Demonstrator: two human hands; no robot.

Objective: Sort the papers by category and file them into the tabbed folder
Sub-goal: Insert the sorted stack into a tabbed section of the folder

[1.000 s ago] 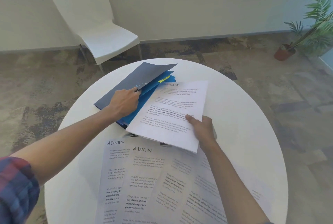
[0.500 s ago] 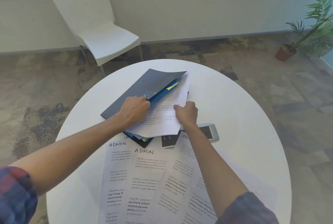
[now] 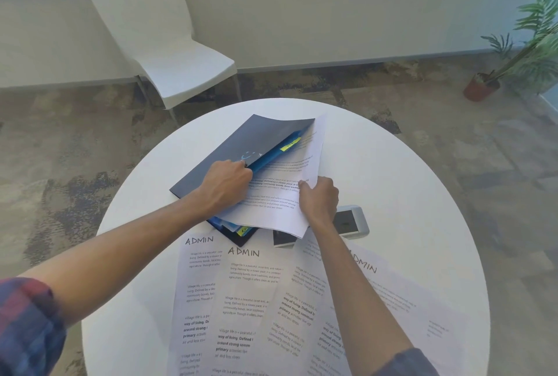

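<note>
- My left hand (image 3: 225,186) lifts the folder (image 3: 241,152) cover, grip clamped on its edge.
- My right hand (image 3: 318,200) pinches a sheet (image 3: 280,191) half inside the folder.
- Remaining papers (image 3: 250,300) lie on the surface (image 3: 407,194).

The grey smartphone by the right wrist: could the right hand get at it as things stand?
Probably not right away. The right hand pinches the white printed sheet going into the dark blue tabbed folder. The grey smartphone lies uncovered beside that wrist, so once the sheet is released the way looks free.

"ADMIN" handwritten atop 2 sheets (image 3: 229,291); 3rd sheet (image 3: 389,294) prob. same, partly hidden.
</note>
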